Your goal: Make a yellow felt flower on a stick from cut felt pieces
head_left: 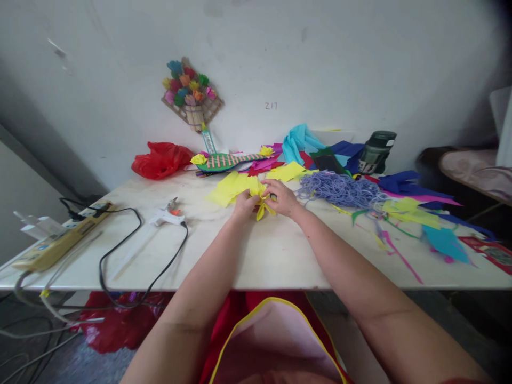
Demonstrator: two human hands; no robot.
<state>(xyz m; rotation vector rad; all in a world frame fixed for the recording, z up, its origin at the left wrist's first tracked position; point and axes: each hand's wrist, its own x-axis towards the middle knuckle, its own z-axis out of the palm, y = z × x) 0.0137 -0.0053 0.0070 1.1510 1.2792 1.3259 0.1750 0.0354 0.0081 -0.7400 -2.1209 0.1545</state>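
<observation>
At the middle of the table, both hands work on a yellow paper flower (262, 209) with loose pointed petals. My left hand (245, 205) pinches its left side, thumb and fingers closed. From the right, my right hand (280, 197) grips it with bent fingers, which partly cover it. A flat sheet of yellow paper (227, 188) lies just behind my left hand. Beyond it rests a green-edged woven piece (234, 161) with yellow flowers at its ends.
A glue gun (165, 216) with a black cord lies to the left, near a power strip (60, 245). On the right are tangled purple string (340, 189), coloured paper scraps and a dark bottle (376, 153). A red plastic bag (160, 160) sits at the back left.
</observation>
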